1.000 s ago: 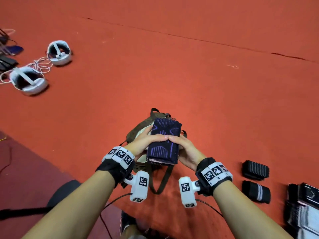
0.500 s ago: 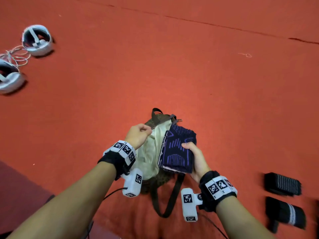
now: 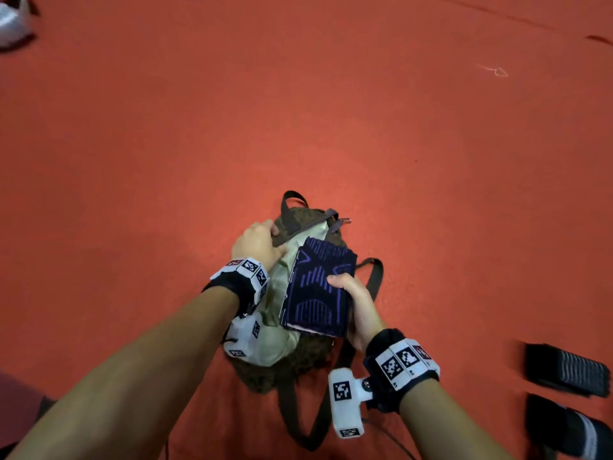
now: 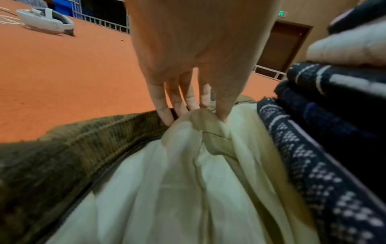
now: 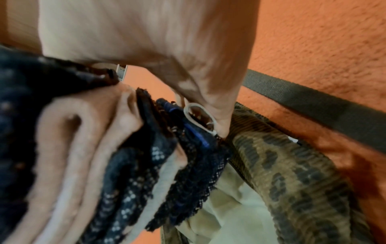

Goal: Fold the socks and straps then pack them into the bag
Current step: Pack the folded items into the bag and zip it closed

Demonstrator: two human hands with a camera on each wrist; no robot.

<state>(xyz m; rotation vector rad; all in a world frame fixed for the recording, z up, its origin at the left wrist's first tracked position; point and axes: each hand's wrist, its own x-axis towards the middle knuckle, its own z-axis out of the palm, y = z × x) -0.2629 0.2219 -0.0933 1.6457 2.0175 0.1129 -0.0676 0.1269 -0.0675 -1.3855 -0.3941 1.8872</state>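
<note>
I hold the bag [image 3: 298, 363] mouth apart with my left hand [image 3: 257, 242], whose fingers [image 4: 163, 105] and thumb pinch the rim together with the pale lining [image 4: 188, 181]. This pinch lifts the near rim and keeps the opening wide enough to take a flat stack. My right hand [image 3: 356, 307] is clamped on the folded socks [image 3: 316, 287], thumb on top and the other fingers underneath, so the layers stay pressed together and do not unfold. The stack sits tilted over the opening, its far edge just above the lining, not yet inside. The bag lies on the red floor [image 3: 331, 127] with its shoulder strap [image 3: 373, 277] trailing to the right. Two dark rolled straps [image 3: 564, 370] lie on the floor well apart to the right, apparently ready for packing. Judged next step: slide the stack down along the lining, keeping the rim raised.
</note>
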